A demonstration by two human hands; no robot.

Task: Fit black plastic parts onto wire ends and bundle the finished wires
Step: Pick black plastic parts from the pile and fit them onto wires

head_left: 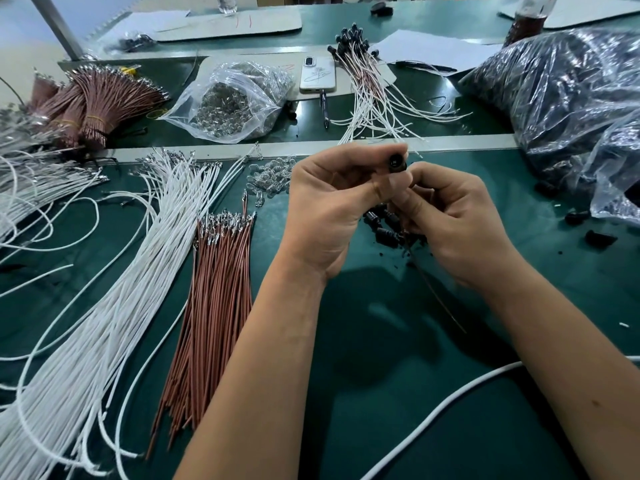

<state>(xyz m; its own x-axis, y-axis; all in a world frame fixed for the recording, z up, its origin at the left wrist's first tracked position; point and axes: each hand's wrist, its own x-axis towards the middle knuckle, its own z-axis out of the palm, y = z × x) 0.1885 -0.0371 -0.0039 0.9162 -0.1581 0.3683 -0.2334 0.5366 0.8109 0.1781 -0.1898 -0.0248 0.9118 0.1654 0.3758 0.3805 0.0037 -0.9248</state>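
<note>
Black plastic part (pixel 394 162) pinched in left hand (pixel 325 209) fingers above green table (pixel 398 341), right hand (pixel 453 220) fingers clamped on thin brown wire (pixel 437 293) beneath it; loose white wires (pixel 114 292) and brown wires (pixel 211 306) lying left.

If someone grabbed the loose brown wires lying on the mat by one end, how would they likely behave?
The brown wires lie nearly straight, so they probably hold some shape yet droop if lifted by one end. No band shows on them, unlike the tied bundles, so they would likely fan apart. Their metal ends could snag the white wires alongside.
</note>
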